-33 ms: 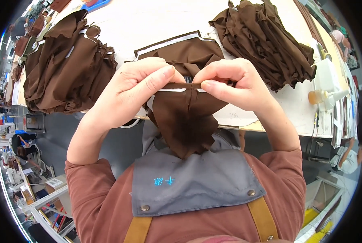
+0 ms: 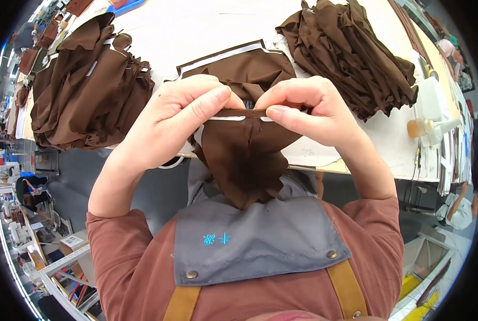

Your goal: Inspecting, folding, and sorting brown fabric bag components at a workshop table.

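Note:
A piece of dark brown fabric (image 2: 225, 140) is held up at the table's near edge and hangs toward my apron. My left hand (image 2: 181, 115) pinches its folded top edge between thumb and fingers. Close beside it, my right hand (image 2: 309, 108) pinches the same edge, just right of a seam running down the middle. White strips line the underside of this edge on both sides of the seam. Beyond my fingers, more brown fabric with a white-taped border (image 2: 225, 60) lies on the table; whether it is the same piece is hidden by my hands.
A heap of brown fabric pieces (image 2: 89, 91) lies at the left, another brown heap (image 2: 351, 59) at the far right. A bottle with amber liquid (image 2: 421, 128) and pens (image 2: 417, 159) are at the table's right. Other people work in the background.

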{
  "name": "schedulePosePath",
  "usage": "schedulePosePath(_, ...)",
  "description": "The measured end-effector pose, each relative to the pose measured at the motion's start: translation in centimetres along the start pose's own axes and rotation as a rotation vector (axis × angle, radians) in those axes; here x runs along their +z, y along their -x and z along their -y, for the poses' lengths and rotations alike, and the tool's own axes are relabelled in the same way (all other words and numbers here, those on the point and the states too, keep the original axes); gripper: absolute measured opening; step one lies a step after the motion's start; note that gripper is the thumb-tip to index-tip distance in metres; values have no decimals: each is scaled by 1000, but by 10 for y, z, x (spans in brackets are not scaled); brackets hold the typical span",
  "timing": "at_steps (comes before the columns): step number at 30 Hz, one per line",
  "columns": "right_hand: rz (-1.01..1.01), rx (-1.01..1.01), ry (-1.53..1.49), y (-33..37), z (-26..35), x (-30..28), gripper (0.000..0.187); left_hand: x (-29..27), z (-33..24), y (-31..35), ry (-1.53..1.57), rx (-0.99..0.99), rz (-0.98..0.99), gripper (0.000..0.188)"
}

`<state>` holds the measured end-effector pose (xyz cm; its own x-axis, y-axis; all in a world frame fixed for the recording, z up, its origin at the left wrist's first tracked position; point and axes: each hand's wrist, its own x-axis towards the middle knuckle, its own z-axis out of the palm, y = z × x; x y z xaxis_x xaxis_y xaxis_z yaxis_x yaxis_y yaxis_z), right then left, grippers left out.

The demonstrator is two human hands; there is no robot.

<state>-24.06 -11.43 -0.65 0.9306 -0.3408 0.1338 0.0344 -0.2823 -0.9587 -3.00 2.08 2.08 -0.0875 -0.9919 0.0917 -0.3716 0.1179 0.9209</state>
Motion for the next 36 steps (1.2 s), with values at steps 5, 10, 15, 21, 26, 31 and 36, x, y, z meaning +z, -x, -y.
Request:
schedulePosePath(5, -8, -47, 1, -1, -9, -6, 13, 9, -2, -4, 14, -29, -38, 21)
schedulePosePath(10, 9, -23, -26, 0, -10, -11, 12, 12, 3, -9, -111, 33, -40, 7)
schedulePosePath(15, 23, -38, -81, 0, -18, -16, 12, 13, 15, -11, 10, -16, -53, 11)
schedulePosePath(21, -1, -61, -74, -1, -23, -15, 12, 22, 12, -16, 17, -57, -78, 13)
schedulePosePath(26, -21, -79, -22, 1, -30, -11, 12, 20, 12, -19, -208, 74, -61, 9)
schedulePosePath(31, -116, -237, 269, 3, -30, -1, 10, 21, 4, -18, -493, 127, -53, 6)
schedulePosePath(36, -94, -315, 281, 3, -36, 3, 9, 18, 2, -14, -623, 265, 62, 5)
